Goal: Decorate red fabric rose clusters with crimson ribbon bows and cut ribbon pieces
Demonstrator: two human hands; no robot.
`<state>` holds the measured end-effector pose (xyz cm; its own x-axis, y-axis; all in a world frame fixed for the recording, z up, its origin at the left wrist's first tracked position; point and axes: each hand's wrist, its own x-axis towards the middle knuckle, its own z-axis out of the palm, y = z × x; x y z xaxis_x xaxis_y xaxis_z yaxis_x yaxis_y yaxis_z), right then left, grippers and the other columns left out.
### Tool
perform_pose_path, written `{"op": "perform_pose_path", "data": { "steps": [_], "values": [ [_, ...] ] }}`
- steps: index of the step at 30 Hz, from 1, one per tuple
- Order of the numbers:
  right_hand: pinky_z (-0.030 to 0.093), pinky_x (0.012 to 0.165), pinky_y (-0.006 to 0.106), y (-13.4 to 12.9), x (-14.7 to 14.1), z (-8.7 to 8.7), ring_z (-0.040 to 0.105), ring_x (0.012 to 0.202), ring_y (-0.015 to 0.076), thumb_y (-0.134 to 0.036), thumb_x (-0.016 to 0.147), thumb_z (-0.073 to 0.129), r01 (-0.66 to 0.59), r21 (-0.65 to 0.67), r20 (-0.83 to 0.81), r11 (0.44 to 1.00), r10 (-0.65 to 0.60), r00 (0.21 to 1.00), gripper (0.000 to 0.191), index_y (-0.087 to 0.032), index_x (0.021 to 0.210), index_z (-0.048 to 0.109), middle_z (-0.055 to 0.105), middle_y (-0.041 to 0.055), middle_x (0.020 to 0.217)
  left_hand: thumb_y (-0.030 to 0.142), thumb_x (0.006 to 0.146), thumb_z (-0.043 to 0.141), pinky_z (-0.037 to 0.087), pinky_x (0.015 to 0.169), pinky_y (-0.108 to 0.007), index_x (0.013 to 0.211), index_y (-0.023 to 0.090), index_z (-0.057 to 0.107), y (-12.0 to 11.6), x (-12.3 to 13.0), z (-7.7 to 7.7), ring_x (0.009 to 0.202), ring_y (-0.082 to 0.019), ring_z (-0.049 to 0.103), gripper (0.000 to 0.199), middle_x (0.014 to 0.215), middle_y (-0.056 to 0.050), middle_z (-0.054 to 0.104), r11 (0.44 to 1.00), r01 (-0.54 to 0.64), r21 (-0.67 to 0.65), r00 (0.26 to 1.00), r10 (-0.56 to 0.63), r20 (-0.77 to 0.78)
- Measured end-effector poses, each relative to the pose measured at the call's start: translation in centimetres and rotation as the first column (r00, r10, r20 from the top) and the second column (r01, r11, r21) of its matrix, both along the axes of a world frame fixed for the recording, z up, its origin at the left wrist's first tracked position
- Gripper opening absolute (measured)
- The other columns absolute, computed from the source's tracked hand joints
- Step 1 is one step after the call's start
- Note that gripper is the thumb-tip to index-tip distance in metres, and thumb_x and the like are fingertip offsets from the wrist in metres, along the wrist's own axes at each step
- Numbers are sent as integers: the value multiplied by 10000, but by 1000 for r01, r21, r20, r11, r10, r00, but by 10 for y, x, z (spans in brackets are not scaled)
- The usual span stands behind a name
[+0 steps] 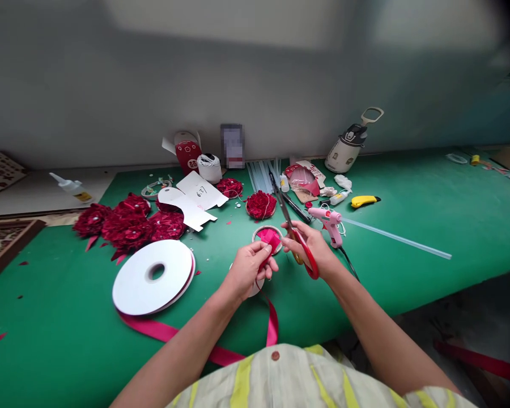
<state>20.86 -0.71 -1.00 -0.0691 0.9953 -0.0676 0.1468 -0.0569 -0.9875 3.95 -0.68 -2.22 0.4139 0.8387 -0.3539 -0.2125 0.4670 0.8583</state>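
My left hand (pixel 250 266) pinches the end of a red ribbon (pixel 272 323), which trails down past my shirt and back to a white spool (pixel 140 283) on the left. In my right hand (pixel 312 249) is a pair of scissors (pixel 309 258) with red handles, its dark blades pointing up and away from the ribbon. Just beyond my fingers lies a small round ring (pixel 255 231) with red ribbon pieces inside it. A finished dark red ribbon flower (pixel 260 205) sits behind that ring. Part of a white round piece (pixel 255 289) shows beneath my left hand.
Several red flowers (pixel 127 226) are heaped at left beside white cut cards (pixel 202 191). A pink glue gun (pixel 330 224) with a long glue stick (pixel 402 239), a yellow cutter (pixel 364 201) and a bottle (pixel 345 148) stand or lie at right. A phone (pixel 233 146) leans on the wall.
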Motion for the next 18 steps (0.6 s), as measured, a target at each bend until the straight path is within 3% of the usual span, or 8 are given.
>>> {"op": "perform_pose_path", "data": {
  "steps": [2, 6, 9, 13, 18],
  "values": [
    [430, 572, 255, -11, 7, -3, 519, 608, 129, -414, 736, 663, 9, -40, 106, 999, -5, 994, 411, -171, 1046, 545, 521, -22, 688, 311, 805, 563, 229, 365, -162, 753, 140, 495, 3, -3, -1, 399, -58, 466, 191, 573, -35, 614, 995, -96, -9, 995, 96, 23],
    [326, 483, 233, -45, 24, -1, 380, 528, 105, -517, 791, 582, -125, -190, 336, 974, 184, 924, 416, -184, 1038, 554, 408, -54, 601, 227, 795, 501, 310, 407, -190, 749, 137, 490, 7, -6, -2, 438, -81, 499, 102, 620, -65, 635, 988, -153, -26, 987, 154, 50],
    [283, 495, 235, -66, 31, 14, 310, 549, 105, -538, 823, 532, -172, -241, 417, 955, 262, 870, 405, -193, 1034, 550, 355, -58, 601, 171, 781, 487, 369, 459, -200, 839, 125, 495, 6, -5, 0, 488, -94, 535, 74, 660, -71, 647, 994, -103, -42, 994, 105, 38],
    [271, 520, 243, -74, 37, 32, 290, 573, 114, -538, 840, 509, -229, -310, 431, 923, 351, 831, 382, -200, 1007, 572, 349, -52, 609, 202, 800, 519, 395, 488, -209, 1033, 123, 464, 4, -3, 1, 533, -108, 564, 252, 699, -61, 655, 999, -24, -27, 999, 25, 23],
    [261, 507, 235, -65, 46, 29, 286, 570, 111, -563, 830, 504, -298, -339, 431, 893, 429, 794, 411, -195, 984, 601, 374, -45, 627, 256, 807, 543, 379, 480, -211, 1143, 121, 424, 3, -2, -2, 547, -118, 580, 381, 719, -62, 658, 997, 69, 16, 997, -70, 13]
  ]
}}
